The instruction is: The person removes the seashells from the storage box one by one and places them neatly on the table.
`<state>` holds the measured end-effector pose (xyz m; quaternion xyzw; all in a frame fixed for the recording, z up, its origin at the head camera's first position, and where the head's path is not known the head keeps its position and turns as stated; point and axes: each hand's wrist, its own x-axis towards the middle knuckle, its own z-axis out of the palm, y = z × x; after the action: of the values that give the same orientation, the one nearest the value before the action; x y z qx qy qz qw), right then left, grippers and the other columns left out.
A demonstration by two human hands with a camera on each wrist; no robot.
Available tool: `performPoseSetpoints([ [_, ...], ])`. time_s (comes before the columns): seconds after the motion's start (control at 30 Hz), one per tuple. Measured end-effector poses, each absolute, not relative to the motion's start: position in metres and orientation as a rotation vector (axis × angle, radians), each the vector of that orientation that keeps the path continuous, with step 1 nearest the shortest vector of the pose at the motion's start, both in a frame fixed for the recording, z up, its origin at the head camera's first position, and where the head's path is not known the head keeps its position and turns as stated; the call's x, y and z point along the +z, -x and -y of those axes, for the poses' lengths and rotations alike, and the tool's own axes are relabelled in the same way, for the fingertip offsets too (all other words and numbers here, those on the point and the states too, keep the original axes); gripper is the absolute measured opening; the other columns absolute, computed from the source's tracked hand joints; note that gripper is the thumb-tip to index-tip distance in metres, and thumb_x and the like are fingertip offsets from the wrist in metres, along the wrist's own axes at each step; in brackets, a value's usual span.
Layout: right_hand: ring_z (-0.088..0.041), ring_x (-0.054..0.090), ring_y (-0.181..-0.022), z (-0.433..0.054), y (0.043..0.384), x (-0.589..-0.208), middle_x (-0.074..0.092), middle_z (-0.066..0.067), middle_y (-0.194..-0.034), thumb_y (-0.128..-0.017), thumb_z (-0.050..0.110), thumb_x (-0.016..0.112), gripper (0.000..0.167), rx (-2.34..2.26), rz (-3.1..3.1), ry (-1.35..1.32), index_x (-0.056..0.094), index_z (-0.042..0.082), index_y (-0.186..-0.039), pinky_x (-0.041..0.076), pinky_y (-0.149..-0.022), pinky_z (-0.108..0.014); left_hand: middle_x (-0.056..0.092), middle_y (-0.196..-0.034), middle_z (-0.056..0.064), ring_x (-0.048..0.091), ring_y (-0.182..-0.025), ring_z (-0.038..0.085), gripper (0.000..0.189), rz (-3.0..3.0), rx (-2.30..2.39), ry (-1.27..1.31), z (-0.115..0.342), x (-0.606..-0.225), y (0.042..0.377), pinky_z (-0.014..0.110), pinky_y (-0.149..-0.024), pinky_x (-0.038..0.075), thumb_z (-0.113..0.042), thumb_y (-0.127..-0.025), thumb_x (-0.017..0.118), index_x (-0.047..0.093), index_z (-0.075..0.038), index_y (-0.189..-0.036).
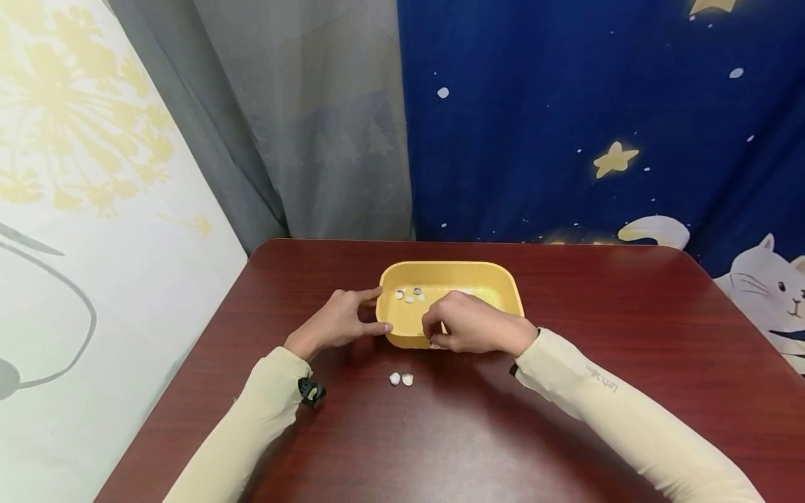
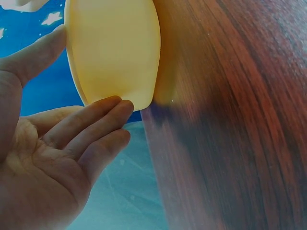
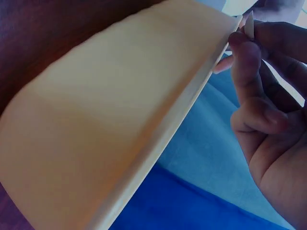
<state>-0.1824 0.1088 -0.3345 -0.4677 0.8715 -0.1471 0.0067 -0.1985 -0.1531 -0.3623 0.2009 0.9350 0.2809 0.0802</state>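
Observation:
A yellow plastic basin [image 1: 402,341] sits on the table with several small whitish shells [image 1: 409,300] in its left part. At its left end is my left hand [image 1: 339,318], with thumb and fingers spread; in the left wrist view the fairly straight fingers [image 2: 98,115] touch the basin's end wall. Over the near rim, my right hand [image 1: 468,323] pinches a small pale shell [image 3: 249,27] between thumb and fingertips, seen edge-on in the right wrist view. Two more small white shells [image 1: 401,379] lie side by side on the table in front of the basin.
The dark red-brown wooden table [image 1: 503,433] extends around the basin on all sides. Behind it hang a grey curtain [image 1: 339,140] and a blue curtain [image 1: 534,140] with stars. A white patterned surface [image 1: 94,279] borders the table's left side.

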Motion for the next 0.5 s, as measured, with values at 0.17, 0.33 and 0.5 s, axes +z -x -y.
performPoseSetpoints([
  [0.17,-0.003,0.056,-0.067,-0.105,0.172,-0.339,0.063,0.013,-0.069,-0.083,0.009,0.075,0.015,-0.45,-2.754,1.523,0.072,0.021,-0.075,0.049,-0.065,-0.019,0.068,-0.134,0.009,0.062,-0.127,0.021,0.084,-2.808,0.835,-0.623,0.154,-0.362,0.199,0.042,-0.104,0.052,-0.046,-0.085,0.078,0.046,-0.005,-0.151],
  [0.33,-0.002,0.053,-0.065,-0.1,0.164,-0.345,0.062,0.013,-0.068,-0.083,0.012,0.077,0.012,-0.386,-2.748,1.554,0.073,0.021,-0.075,0.047,-0.064,-0.018,0.067,-0.135,0.008,0.062,-0.127,0.02,0.084,-2.809,0.834,-0.608,0.153,-0.362,0.198,0.042,-0.104,0.052,-0.046,-0.085,0.079,0.045,-0.006,-0.151],
  [0.5,-0.003,0.055,-0.065,-0.094,0.158,-0.353,0.064,0.013,-0.068,-0.083,0.013,0.078,0.014,-0.285,-2.758,1.569,0.072,0.022,-0.073,0.05,-0.063,-0.022,0.066,-0.138,0.008,0.062,-0.127,0.02,0.084,-2.809,0.835,-0.592,0.154,-0.363,0.198,0.043,-0.104,0.052,-0.045,-0.085,0.079,0.045,-0.008,-0.151],
])
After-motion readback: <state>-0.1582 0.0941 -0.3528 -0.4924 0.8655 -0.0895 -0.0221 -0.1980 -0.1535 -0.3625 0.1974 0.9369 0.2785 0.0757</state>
